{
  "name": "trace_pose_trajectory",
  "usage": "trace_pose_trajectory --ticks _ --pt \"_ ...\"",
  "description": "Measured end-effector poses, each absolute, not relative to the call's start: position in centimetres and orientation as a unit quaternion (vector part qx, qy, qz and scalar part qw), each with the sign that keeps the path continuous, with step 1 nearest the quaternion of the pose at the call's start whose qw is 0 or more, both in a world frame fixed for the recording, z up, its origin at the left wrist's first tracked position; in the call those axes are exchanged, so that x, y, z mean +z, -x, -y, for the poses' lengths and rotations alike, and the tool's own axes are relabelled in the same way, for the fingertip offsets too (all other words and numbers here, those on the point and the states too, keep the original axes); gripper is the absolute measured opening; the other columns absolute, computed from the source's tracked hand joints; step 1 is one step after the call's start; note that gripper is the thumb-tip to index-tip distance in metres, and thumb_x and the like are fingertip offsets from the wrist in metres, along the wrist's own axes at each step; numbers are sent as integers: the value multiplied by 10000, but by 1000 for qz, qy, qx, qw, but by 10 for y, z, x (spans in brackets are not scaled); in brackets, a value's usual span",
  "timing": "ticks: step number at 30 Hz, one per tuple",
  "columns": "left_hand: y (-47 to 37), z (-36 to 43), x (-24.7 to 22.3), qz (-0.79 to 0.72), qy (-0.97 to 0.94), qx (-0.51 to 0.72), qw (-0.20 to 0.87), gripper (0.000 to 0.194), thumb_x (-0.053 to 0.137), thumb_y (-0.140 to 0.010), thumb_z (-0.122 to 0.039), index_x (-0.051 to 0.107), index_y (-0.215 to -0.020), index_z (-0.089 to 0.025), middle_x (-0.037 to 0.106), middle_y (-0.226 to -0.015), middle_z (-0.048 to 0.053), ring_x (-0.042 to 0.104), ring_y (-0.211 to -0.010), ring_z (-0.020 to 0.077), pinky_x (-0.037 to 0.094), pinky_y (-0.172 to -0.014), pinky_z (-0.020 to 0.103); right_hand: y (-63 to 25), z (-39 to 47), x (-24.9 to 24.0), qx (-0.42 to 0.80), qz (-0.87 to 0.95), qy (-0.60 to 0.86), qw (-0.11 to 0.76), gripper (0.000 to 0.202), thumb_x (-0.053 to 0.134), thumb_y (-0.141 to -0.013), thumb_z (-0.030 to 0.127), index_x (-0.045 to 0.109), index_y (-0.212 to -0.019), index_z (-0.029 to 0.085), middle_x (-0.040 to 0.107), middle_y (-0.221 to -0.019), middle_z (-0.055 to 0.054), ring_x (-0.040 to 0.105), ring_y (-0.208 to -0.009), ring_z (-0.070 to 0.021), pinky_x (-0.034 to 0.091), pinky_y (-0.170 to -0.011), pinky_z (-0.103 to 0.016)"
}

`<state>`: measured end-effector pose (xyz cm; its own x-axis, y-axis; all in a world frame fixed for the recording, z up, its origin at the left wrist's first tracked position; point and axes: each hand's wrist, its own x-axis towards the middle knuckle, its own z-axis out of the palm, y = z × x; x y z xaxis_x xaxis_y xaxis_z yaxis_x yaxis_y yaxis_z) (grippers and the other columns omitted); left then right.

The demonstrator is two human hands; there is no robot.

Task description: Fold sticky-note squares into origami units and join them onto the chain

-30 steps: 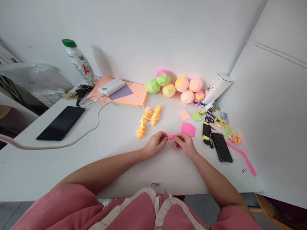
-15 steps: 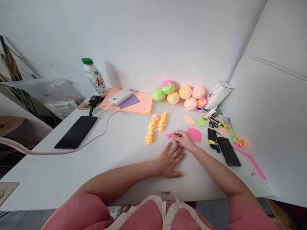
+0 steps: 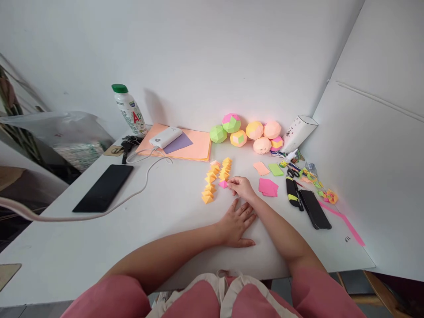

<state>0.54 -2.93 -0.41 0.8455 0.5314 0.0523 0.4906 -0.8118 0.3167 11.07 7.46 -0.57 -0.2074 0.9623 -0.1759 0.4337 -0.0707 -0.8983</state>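
Note:
My right hand [image 3: 242,188] pinches a small folded pink paper piece [image 3: 223,184] by its right corner. That piece sits at the near end of the right-hand row of folded orange paper pieces [image 3: 225,167]. A second row of orange pieces [image 3: 208,187] stands just to the left, with a peach piece [image 3: 215,163] at its far end. My left hand [image 3: 236,224] lies flat on the white table, fingers spread, holding nothing. Flat pink paper squares [image 3: 268,187] lie to the right of my right hand, with peach [image 3: 261,168] and green squares [image 3: 275,169] behind them.
Several faceted paper balls [image 3: 255,130] stand against the wall. To the right lie scissors [image 3: 293,173], a yellow-black cutter [image 3: 292,191] and a phone [image 3: 315,209]. On the left are a black tablet-like device [image 3: 103,188], a cable [image 3: 146,179], a power bank [image 3: 165,137] and a bottle [image 3: 130,110].
My right hand has moved left with the pink piece, from open table to the near end of the right-hand row. My left hand stays flat; the view has shifted slightly.

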Motion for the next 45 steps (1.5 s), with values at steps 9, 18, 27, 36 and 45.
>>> trace_pose_trajectory --ticks 9,18,27,36,45 --pt "-4 30 -4 -265 -950 81 147 845 222 -811 -685 186 -1436 -118 223 -1482 188 135 -1376 341 -38 -1066 566 -112 -72 -15 454 628 541 327 159 581 -720 270 615 -833 164 600 -662 19 506 -428 -58 439 -449 -196" --pt "-3 31 -1 -264 -950 74 147 839 222 -817 -677 192 -1434 -109 241 -1475 189 151 -1372 339 -48 -1070 560 -115 -65 -11 445 623 546 339 176 563 -738 318 608 -830 175 611 -706 2 545 -466 -82 412 -408 -189" --pt "-5 29 -10 -260 -952 77 144 853 204 -807 -692 180 -1437 -118 215 -1487 181 143 -1371 349 -74 -1059 581 -115 -61 -7 446 627 542 338 199 537 -757 346 607 -821 171 603 -699 -3 532 -481 -82 385 -388 -174" --pt "-4 29 -8 -256 -952 78 147 860 220 -803 -696 199 -1431 -109 250 -1473 190 163 -1361 361 -50 -1062 584 -113 -61 -8 441 631 544 334 178 532 -761 323 611 -808 171 605 -685 2 527 -473 -74 425 -442 -181" --pt "-3 28 -10 -255 -954 81 134 859 243 -800 -695 184 -1436 -120 272 -1463 188 181 -1353 358 -42 -1060 584 -114 -59 -8 442 638 533 337 166 526 -773 316 606 -790 172 593 -686 8 533 -470 -75 423 -429 -185"
